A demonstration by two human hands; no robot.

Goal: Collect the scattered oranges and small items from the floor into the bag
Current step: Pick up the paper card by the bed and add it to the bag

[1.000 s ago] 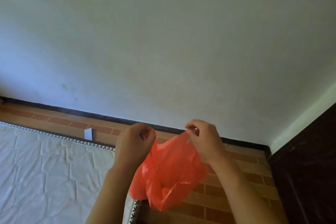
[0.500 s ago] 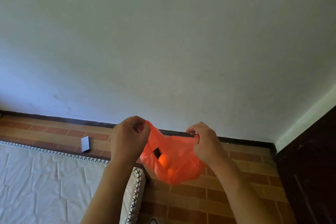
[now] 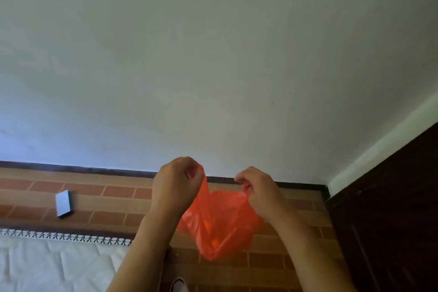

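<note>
Bag point(image 3: 220, 223) was held in air above brick floor point(image 3: 113, 199), top edge pinched by left hand point(image 3: 176, 185) and right hand point(image 3: 259, 191). Film judged thin, soft, slippery; best held at rim. Round orange shapes seen dimly inside.

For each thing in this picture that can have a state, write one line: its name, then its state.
orange plastic bag: held up off the floor, hanging, bulging at the bottom
left hand: pinches the bag's top edge
right hand: pinches the bag's other top edge
small grey box: lying on the brick-patterned floor, untouched
white quilted mattress: lying flat on the floor
</note>
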